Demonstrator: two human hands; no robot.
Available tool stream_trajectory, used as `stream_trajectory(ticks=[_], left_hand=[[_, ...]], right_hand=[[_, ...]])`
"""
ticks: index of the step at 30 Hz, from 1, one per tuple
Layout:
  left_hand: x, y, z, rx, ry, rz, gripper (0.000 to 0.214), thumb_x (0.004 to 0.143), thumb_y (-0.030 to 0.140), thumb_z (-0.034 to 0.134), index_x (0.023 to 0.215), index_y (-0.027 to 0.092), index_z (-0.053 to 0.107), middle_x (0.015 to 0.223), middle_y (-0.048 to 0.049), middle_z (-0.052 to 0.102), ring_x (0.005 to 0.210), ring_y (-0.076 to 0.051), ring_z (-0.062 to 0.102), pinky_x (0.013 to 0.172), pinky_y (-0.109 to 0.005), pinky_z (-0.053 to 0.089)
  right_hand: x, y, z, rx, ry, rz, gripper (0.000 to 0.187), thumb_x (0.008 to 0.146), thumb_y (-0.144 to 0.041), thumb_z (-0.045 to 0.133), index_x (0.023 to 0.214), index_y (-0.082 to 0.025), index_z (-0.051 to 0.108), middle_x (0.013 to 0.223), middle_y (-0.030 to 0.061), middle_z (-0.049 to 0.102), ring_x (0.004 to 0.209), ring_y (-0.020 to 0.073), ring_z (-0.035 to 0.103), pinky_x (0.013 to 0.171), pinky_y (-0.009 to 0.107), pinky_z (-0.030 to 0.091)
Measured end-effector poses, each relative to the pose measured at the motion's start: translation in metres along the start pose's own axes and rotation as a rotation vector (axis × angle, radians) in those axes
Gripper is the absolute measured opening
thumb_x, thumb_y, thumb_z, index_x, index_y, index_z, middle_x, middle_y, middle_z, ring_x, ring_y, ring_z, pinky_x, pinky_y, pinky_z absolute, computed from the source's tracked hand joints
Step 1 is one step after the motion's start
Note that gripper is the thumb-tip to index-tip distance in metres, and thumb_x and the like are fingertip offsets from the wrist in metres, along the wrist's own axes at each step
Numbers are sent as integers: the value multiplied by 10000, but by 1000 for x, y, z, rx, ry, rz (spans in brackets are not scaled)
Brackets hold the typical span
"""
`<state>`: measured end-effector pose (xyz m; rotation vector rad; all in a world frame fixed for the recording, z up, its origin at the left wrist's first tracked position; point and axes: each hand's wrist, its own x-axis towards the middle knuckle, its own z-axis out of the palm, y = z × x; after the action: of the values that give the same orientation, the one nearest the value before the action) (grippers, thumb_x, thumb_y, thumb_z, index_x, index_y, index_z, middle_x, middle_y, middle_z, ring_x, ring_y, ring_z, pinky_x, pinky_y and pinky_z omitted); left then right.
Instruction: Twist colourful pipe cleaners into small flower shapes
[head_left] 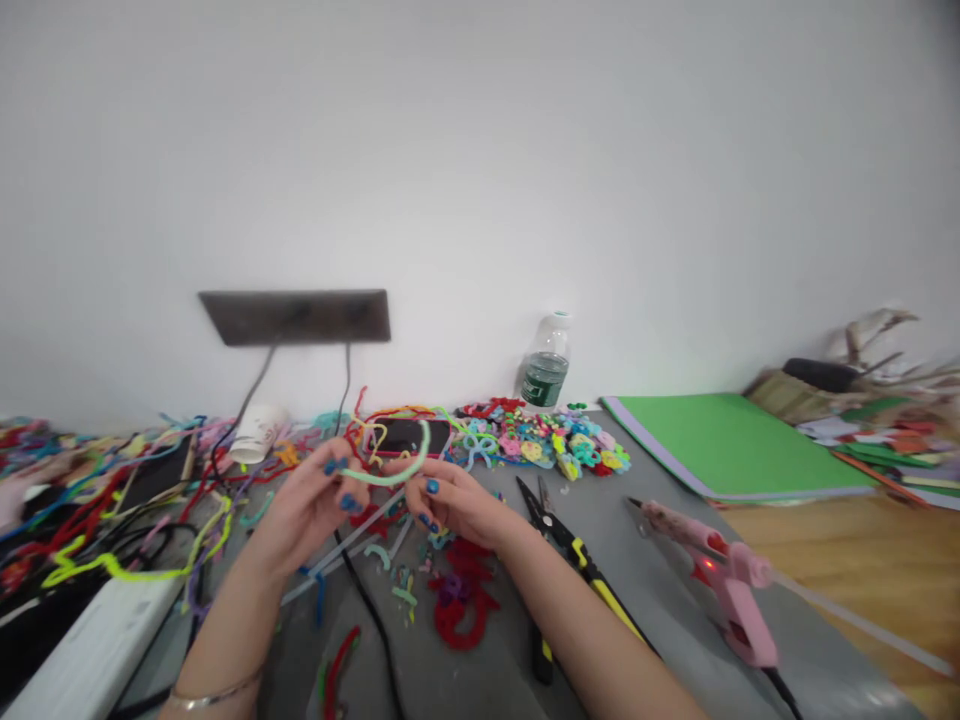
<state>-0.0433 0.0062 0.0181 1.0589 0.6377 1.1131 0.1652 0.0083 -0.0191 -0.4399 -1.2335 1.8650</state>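
Both hands up over the grey table (675, 600): left hand (311, 505) and right hand (450, 500) each pinch an end of the light green pipe cleaner (390, 470), arched between them; bend too sharply and I reckon it kinks

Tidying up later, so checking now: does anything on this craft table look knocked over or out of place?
Yes: the white paper cup lies on its side by the wall, among loose pipe cleaners. Nothing seems to have spilled from it. Both hands hold a light green pipe cleaner; the pink glue gun lies flat.
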Motion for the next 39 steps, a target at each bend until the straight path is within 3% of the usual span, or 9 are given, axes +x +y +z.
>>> stream_trajectory(ticks=[3,6,9,13,17,22,28,35,39], left_hand=[[5,-15,9,282,-139,-140,291,842,468,646,846,207,517,661,12,567,607,-135,528,589,-256,436],[10,-25,11,583,-130,-95,245,874,455,553,871,212,520,728,-8,616,668,-162,576,620,-270,453],[15,-30,5,940,-53,14,170,825,372,545,878,210,559,767,-23,639,708,-189,604,647,-288,457],[18,-37,-6,1254,-75,-25,102,742,251,545,810,208,608,682,-14,639,637,-194,602,621,-291,446],[21,-38,-13,1301,-57,-74,122,725,230,548,798,206,642,694,-29,692,652,-209,641,646,-301,471],[20,-29,-12,1250,138,99,202,802,319,493,885,210,641,744,-33,711,658,-212,656,640,-297,480],[16,-20,-8,1235,326,221,363,875,372,426,1118,183,619,718,-8,657,503,-167,556,507,-259,423],[20,-27,-17,1343,121,250,337,840,243,448,1063,228,700,1065,-70,739,946,-236,685,839,-325,510],[17,-26,-14,1352,-75,175,294,837,215,479,997,243,724,1003,-54,756,897,-224,700,817,-308,516]], right_hand=[[3,1,0,43,102,1,397,741,-552,731,848,-173,686,523,-62,467,457,71,374,487,211,321],[9,5,-7,79,316,-49,452,770,-586,677,603,-184,555,433,-76,379,402,65,326,450,214,280],[15,8,-15,82,496,-149,503,747,-616,677,555,-200,470,391,-96,301,376,59,265,425,219,257],[17,8,-19,130,575,-194,462,616,-533,817,617,-203,493,431,-109,336,396,54,300,432,208,277],[16,6,-15,169,525,-155,374,549,-417,879,716,-205,620,532,-65,512,483,81,451,486,213,373],[14,3,-11,236,472,-141,367,541,-408,895,797,-203,730,632,-26,609,590,99,557,620,235,482],[13,4,-12,204,460,-152,360,594,-481,854,782,-194,746,659,-4,633,586,102,555,607,240,473],[14,5,-15,-9,542,-233,296,629,-470,808,737,-209,718,661,-3,609,577,121,511,595,270,440],[11,1,-14,-383,560,-356,137,674,-346,762,705,-222,711,662,1,626,632,154,534,643,288,437]])
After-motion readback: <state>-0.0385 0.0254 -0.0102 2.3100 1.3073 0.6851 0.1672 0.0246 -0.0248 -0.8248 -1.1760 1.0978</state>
